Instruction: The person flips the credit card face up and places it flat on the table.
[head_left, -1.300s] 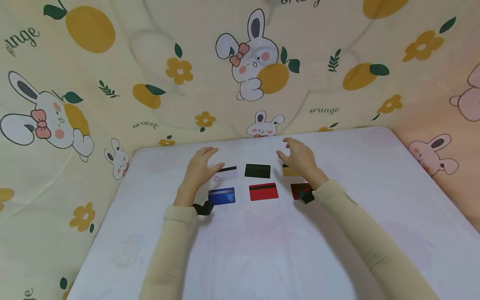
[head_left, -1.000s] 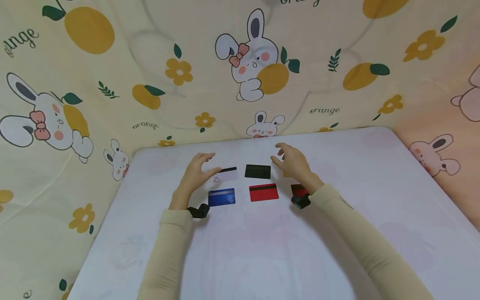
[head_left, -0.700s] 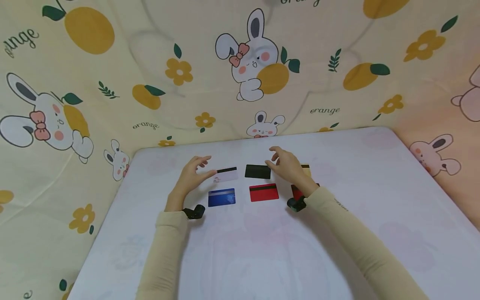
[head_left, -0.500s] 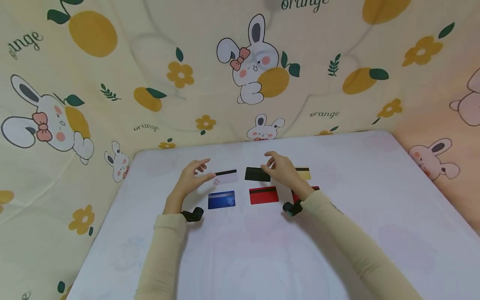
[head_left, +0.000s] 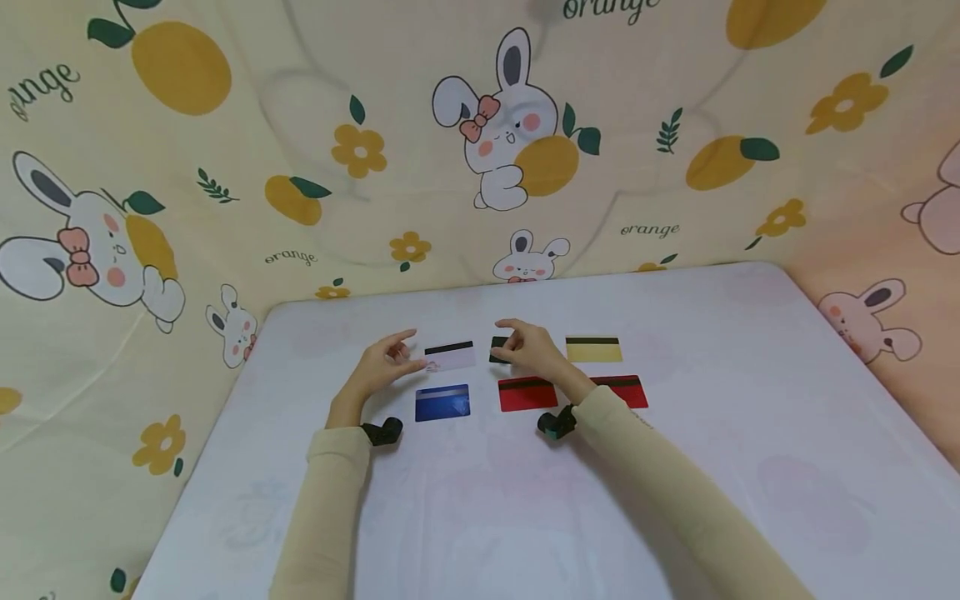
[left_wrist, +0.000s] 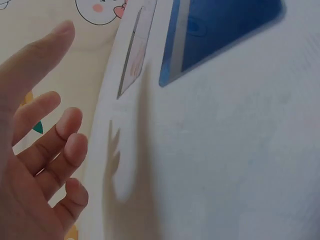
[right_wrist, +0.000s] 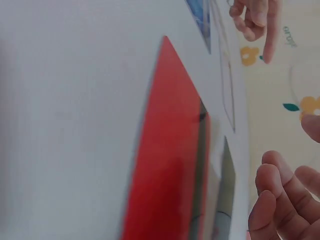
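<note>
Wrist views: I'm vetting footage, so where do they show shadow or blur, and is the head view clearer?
Left wrist: dim, a shadow of the left hand on the table, the blue card soft-edged. Right wrist: also dim, a red card blurred along its left edge. Head: brighter and crisper, with soft shading beside the right sleeve.

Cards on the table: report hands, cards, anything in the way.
Left hand empty, near the pale card. Right hand empty, partly hiding the black card. Six cards flat, two rows of three. Right arm partly blocks the right-end red card.
</note>
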